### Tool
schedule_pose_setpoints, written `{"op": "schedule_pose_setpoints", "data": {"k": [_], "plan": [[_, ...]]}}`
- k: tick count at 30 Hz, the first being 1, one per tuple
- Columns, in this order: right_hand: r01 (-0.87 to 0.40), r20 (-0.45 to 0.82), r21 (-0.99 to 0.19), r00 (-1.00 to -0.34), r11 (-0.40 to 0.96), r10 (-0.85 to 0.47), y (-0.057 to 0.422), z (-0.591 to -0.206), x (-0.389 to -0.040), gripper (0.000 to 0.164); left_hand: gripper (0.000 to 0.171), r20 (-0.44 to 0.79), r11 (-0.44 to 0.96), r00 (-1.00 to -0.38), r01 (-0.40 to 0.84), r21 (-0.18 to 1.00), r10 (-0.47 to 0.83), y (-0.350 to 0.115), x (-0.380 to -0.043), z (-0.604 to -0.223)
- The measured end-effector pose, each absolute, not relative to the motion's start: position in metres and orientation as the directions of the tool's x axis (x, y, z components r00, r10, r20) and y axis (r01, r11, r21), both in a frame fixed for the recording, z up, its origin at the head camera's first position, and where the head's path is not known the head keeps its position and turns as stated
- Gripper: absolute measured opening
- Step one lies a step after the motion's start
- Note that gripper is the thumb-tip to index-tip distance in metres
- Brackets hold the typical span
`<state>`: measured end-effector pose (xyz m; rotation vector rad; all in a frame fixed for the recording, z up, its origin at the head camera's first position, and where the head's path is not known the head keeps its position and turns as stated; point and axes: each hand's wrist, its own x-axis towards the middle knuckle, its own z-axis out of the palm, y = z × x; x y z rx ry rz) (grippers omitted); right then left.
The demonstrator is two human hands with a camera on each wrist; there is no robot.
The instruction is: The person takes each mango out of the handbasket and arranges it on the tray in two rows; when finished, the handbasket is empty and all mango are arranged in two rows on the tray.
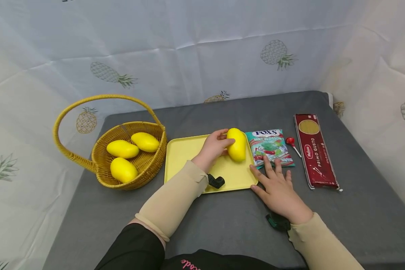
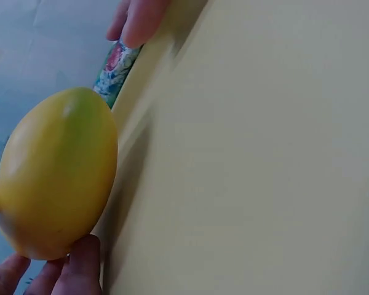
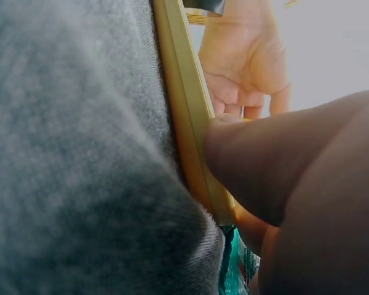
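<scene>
My left hand (image 1: pixel 214 149) grips a yellow mango (image 1: pixel 236 145) above the right part of the pale yellow tray (image 1: pixel 180 159). In the left wrist view, fingertips and thumb hold the mango (image 2: pixel 58 172), which has a greenish patch, and its shadow falls on the tray. My right hand (image 1: pixel 279 192) lies with fingers spread at the tray's front right corner. Its thumb (image 3: pixel 252 157) is against the tray rim in the right wrist view, while its longer fingers reach the lower edge of a teal bag of mints (image 1: pixel 269 146).
On the left stands a woven basket (image 1: pixel 155 165) with a tall handle, holding several mangoes (image 1: pixel 123 149). To the right of the mint bag are a red lollipop (image 1: pixel 290 141) and a dark red spaghetti packet (image 1: pixel 315 153). A pineapple-print curtain (image 1: pixel 189 75) hangs behind the grey table (image 1: pixel 229 228).
</scene>
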<state>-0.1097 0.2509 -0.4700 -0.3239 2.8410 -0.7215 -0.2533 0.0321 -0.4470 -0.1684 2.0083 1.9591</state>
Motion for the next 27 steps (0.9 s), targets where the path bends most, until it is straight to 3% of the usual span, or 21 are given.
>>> {"op": "schedule_pose_setpoints", "data": {"k": [6, 27], "plan": [[-0.162, -0.135, -0.488, -0.957, 0.858, -0.258, 0.25, -0.47, -0.111, 0.07, 0.061, -0.291, 0.069, -0.949, -0.284, 0.956, 0.12, 0.04, -0.254, -0.448], [-0.169, -0.128, -0.494, -0.956, 0.853, -0.264, 0.251, -0.471, -0.11, 0.069, 0.056, -0.233, 0.354, -0.97, -0.197, 0.914, 0.062, 0.049, -0.252, -0.447]]}}
